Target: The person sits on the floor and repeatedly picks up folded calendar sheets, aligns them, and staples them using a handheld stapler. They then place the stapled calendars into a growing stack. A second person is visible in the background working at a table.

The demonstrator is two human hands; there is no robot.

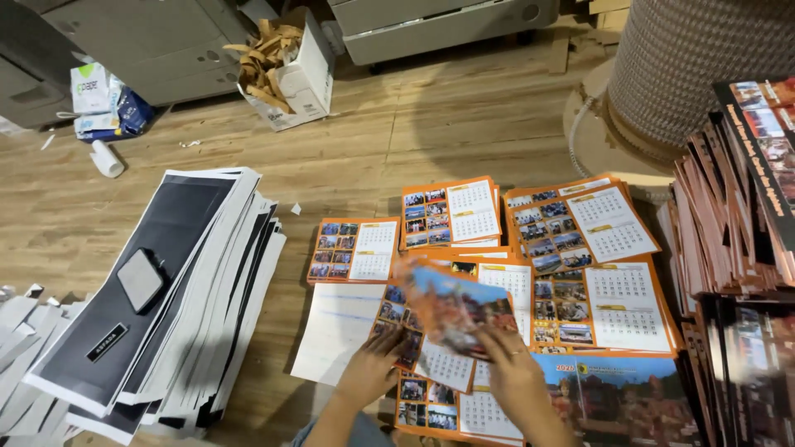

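Observation:
My right hand [515,374] grips a calendar sheet [460,305] that is blurred and lifted above the floor. My left hand [370,370] rests with spread fingers on an orange calendar sheet pile [431,364] just below it. Around them lie more orange calendar sheets with photos and date grids: one pile [354,250] to the left, one [451,213] behind, one [584,223] at the back right, and one [613,308] to the right. A cover sheet with a large picture [621,397] lies beside my right hand.
A fanned pile of black-and-white boards [166,290] with a dark phone [139,280] on top lies at left. Stacked printed sheets [737,215] rise at right, beside a big spool of wire coil [696,58]. A cardboard scrap box [290,70] and grey machines stand behind.

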